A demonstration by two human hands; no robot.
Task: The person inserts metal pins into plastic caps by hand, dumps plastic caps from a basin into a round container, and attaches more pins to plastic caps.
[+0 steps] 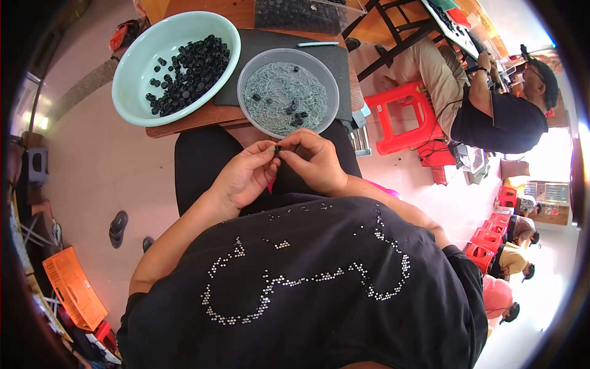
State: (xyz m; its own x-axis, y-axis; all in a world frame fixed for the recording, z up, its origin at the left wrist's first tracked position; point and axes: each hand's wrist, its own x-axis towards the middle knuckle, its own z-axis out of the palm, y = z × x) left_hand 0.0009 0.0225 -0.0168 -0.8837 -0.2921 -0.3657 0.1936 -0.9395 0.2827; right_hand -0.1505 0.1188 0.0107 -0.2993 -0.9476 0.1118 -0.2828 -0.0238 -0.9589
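Observation:
Above my lap, my left hand [249, 172] and my right hand [316, 165] meet fingertip to fingertip. Both pinch a small black plastic piece [278, 149], mostly covered by the fingers. Just beyond them, at the table's edge, stands a clear plastic tub [334, 98] full of small silver screws [310, 89]. A few black pieces lie on top of the screws. To its left is a pale mint basin [138, 71], holding a heap of small round black plastic caps [200, 67].
The wooden table [184, 125] carries a dark mat [338, 58], a pale stick-like tool [318, 43] and a clear box of black parts [301, 18]. A red stool [405, 117] and a seated person [504, 111] are at right. An orange crate [74, 289] sits at lower left.

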